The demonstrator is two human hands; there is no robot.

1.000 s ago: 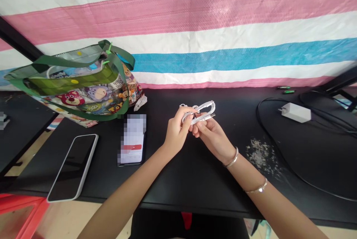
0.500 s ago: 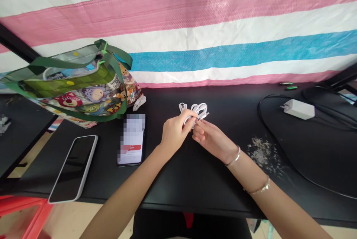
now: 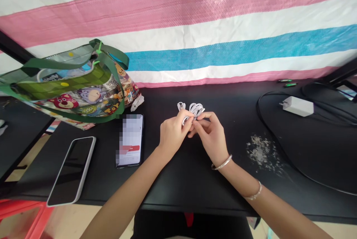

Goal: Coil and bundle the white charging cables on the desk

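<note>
A coiled white cable [image 3: 196, 109] is bunched between my two hands above the middle of the black table. My left hand [image 3: 173, 129] is closed on the coil, its thumb and forefinger pinching the bundle near its middle. From the other side my right hand [image 3: 209, 133] bends in, thumb and fingertips together at the same spot on the cable. Something dark and thin, perhaps a tie, shows between the fingertips; most of it is hidden. Loops of the cable stick out beyond the fingers on the far side.
Left of my hands lie a lit phone [image 3: 129, 140] and a white-cased phone [image 3: 71, 172], with a cartoon-print bag [image 3: 83, 90] behind them. On the right are a white charger plug [image 3: 298, 106], a black cable [image 3: 275, 138] and scattered pale crumbs [image 3: 263, 153]. A striped sheet [image 3: 195, 58] hangs behind.
My right hand has turned and risen, its wrist now more upright and its fingers curled over the cable. My left hand keeps its pinch on the coil. The view has shifted slightly.
</note>
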